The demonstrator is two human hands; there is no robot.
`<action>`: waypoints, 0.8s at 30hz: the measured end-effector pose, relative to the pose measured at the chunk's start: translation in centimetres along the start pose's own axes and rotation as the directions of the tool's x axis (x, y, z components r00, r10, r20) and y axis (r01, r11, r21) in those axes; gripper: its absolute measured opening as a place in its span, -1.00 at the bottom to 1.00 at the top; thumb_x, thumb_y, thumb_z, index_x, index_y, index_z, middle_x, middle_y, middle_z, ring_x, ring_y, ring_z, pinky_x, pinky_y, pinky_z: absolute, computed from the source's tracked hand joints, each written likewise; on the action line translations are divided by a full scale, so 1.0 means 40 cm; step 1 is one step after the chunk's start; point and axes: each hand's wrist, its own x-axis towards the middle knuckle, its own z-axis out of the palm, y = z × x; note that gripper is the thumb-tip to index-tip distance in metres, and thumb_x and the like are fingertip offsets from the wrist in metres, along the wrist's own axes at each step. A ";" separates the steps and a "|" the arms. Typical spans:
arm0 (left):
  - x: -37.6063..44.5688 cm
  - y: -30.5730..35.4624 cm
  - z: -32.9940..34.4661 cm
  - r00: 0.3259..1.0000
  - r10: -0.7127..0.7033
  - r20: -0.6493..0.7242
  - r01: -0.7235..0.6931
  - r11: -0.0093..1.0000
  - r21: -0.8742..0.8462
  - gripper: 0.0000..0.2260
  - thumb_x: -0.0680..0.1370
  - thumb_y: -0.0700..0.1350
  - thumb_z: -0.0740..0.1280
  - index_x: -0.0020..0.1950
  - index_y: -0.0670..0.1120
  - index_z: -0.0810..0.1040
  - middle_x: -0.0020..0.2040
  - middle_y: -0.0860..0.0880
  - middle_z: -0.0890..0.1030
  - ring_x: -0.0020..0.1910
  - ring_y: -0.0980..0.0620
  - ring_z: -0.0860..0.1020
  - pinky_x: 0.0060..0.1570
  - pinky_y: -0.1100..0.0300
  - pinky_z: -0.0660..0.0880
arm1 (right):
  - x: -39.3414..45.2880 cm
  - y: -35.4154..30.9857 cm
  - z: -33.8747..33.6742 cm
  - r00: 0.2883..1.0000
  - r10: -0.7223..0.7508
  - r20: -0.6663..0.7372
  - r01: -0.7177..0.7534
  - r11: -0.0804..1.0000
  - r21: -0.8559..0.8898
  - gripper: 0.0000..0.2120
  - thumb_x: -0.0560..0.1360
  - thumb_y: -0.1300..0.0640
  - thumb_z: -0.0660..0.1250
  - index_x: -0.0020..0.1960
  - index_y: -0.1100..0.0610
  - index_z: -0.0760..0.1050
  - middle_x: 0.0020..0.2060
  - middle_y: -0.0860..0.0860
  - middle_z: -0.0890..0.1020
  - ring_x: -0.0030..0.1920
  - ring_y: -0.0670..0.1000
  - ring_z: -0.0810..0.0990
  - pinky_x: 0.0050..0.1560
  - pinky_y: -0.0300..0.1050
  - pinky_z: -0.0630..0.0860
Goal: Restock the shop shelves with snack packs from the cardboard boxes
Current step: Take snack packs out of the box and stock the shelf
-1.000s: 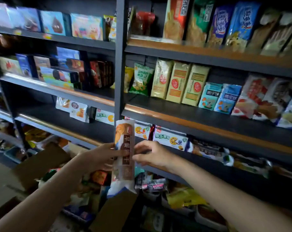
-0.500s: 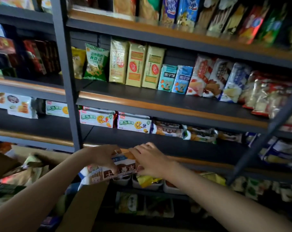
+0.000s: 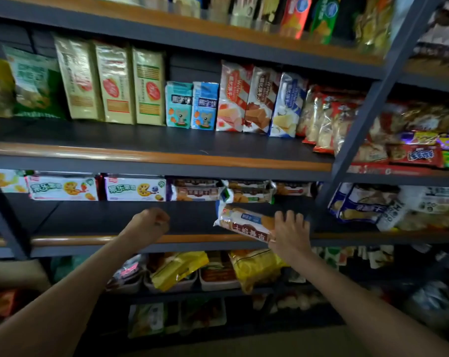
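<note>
A long white and brown biscuit pack (image 3: pixel 244 222) lies nearly flat over the front of the lower dark shelf (image 3: pixel 110 217). My right hand (image 3: pixel 291 231) grips its right end, fingers curled over the top. My left hand (image 3: pixel 148 224) hovers over the same shelf further left, fingers curled, holding nothing. Behind the pack, similar biscuit packs (image 3: pixel 246 191) are stacked at the back of the shelf. No cardboard box shows in this view.
Two white fruit-biscuit boxes (image 3: pixel 134 189) lie at the shelf's back left. A slanted grey upright (image 3: pixel 367 109) crosses the right side. The shelf above holds standing wafer packs (image 3: pixel 259 99) and cream boxes (image 3: pixel 112 83). Bins with yellow bags (image 3: pixel 178 269) sit below.
The pack went from both hands near the box to my right hand alone, carried right and up onto the lower shelf. My left hand let go. The view swung right.
</note>
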 end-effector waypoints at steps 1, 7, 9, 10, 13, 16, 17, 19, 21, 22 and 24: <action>0.012 0.018 0.031 0.999 -0.033 0.008 0.033 0.999 -0.031 -0.79 0.50 -0.26 0.30 0.13 -0.21 0.55 0.09 -0.20 0.60 0.12 -0.16 0.54 0.09 0.13 0.43 | 0.008 0.051 0.011 1.000 0.019 -0.018 -0.019 1.000 0.012 -0.48 0.45 -0.02 0.36 0.30 0.11 0.24 0.23 0.10 0.36 0.25 0.13 0.32 0.22 -0.02 0.29; 0.058 0.187 0.253 0.990 -0.084 0.114 0.085 0.996 0.001 -0.74 0.55 -0.20 0.24 0.25 -0.18 0.46 0.12 -0.13 0.52 0.08 -0.09 0.50 0.01 0.26 0.43 | 0.075 0.285 0.082 0.985 -0.137 -0.107 0.144 0.988 0.061 -0.39 0.17 0.09 0.59 0.15 0.15 0.45 0.03 0.12 0.49 0.06 0.18 0.47 0.05 0.08 0.40; 0.058 0.232 0.313 0.989 -0.067 0.129 0.077 0.995 -0.070 -0.75 0.56 -0.23 0.25 0.22 -0.24 0.48 0.03 -0.12 0.52 0.01 -0.06 0.49 -0.02 0.24 0.44 | 0.102 0.327 0.102 0.969 -0.203 -0.139 0.218 0.971 0.100 -0.39 0.11 0.12 0.61 0.11 0.15 0.49 -0.01 0.11 0.51 0.01 0.19 0.49 0.00 0.07 0.41; 0.053 0.249 0.333 0.992 -0.077 0.105 0.085 0.994 -0.072 -0.76 0.56 -0.22 0.25 0.21 -0.22 0.49 0.03 -0.13 0.54 0.02 -0.07 0.51 0.03 0.18 0.43 | 0.114 0.336 0.111 0.963 -0.231 -0.139 0.248 0.961 0.120 -0.40 0.16 0.13 0.59 0.15 0.14 0.47 0.03 0.11 0.50 0.06 0.19 0.47 0.04 0.08 0.38; 0.048 0.260 0.353 0.988 -0.127 0.093 0.129 0.992 -0.018 -0.76 0.56 -0.19 0.24 0.21 -0.18 0.48 0.14 -0.16 0.55 0.13 -0.14 0.51 0.05 0.14 0.41 | 0.149 0.333 0.147 0.946 -0.295 -0.132 0.315 0.933 0.173 -0.43 0.28 0.11 0.52 0.24 0.12 0.41 0.14 0.09 0.45 0.16 0.16 0.40 0.14 0.05 0.29; 0.064 0.220 0.333 0.982 -0.187 0.023 0.187 0.982 -0.030 -0.75 0.54 -0.22 0.27 0.21 -0.16 0.48 0.15 -0.15 0.55 0.11 -0.14 0.52 -0.04 0.14 0.40 | 0.184 0.281 0.189 0.955 -0.291 -0.051 0.294 0.921 0.257 -0.45 0.34 0.04 0.47 0.26 0.06 0.35 0.17 0.03 0.41 0.19 0.11 0.34 0.15 -0.01 0.25; 0.067 0.200 0.323 0.976 -0.218 -0.019 0.216 0.974 -0.065 -0.76 0.53 -0.23 0.28 0.19 -0.15 0.50 0.13 -0.14 0.56 0.09 -0.14 0.52 -0.08 0.15 0.39 | 0.195 0.253 0.203 0.961 -0.275 0.002 0.262 0.918 0.298 -0.44 0.34 0.02 0.46 0.27 0.05 0.34 0.18 0.01 0.40 0.21 0.10 0.32 0.15 -0.03 0.24; 0.069 0.155 0.307 0.956 -0.280 -0.088 0.271 0.957 -0.100 -0.77 0.52 -0.24 0.29 0.17 -0.16 0.52 0.08 -0.12 0.57 0.09 -0.15 0.53 -0.13 0.20 0.35 | 0.215 0.194 0.235 0.964 -0.249 0.093 0.197 0.904 0.380 -0.43 0.34 0.00 0.46 0.28 0.04 0.32 0.19 0.00 0.39 0.23 0.09 0.30 0.18 -0.02 0.23; 0.084 0.108 0.299 0.947 -0.297 -0.125 0.286 0.953 -0.096 -0.76 0.51 -0.26 0.29 0.17 -0.17 0.53 0.12 -0.16 0.58 0.12 -0.17 0.52 -0.04 0.13 0.40 | 0.234 0.131 0.266 0.963 -0.238 0.124 0.163 0.886 0.433 -0.42 0.33 0.00 0.47 0.28 0.05 0.33 0.20 0.01 0.39 0.25 0.10 0.29 0.19 -0.02 0.24; 0.096 0.085 0.294 0.948 -0.287 -0.134 0.278 0.957 -0.083 -0.75 0.50 -0.27 0.29 0.18 -0.18 0.52 0.14 -0.17 0.58 0.14 -0.18 0.52 0.03 0.10 0.41 | 0.246 0.098 0.280 0.963 -0.237 0.126 0.158 0.880 0.448 -0.41 0.33 0.00 0.48 0.27 0.05 0.33 0.21 0.01 0.40 0.25 0.10 0.30 0.19 -0.02 0.24; 0.132 0.039 0.286 0.960 -0.244 -0.140 0.241 0.970 -0.037 -0.70 0.49 -0.26 0.29 0.23 -0.16 0.50 0.19 -0.16 0.54 0.18 -0.16 0.49 0.09 0.07 0.42 | 0.277 0.027 0.300 0.961 -0.233 0.147 0.136 0.866 0.480 -0.42 0.32 0.00 0.49 0.26 0.06 0.34 0.21 0.02 0.41 0.25 0.11 0.31 0.18 -0.02 0.25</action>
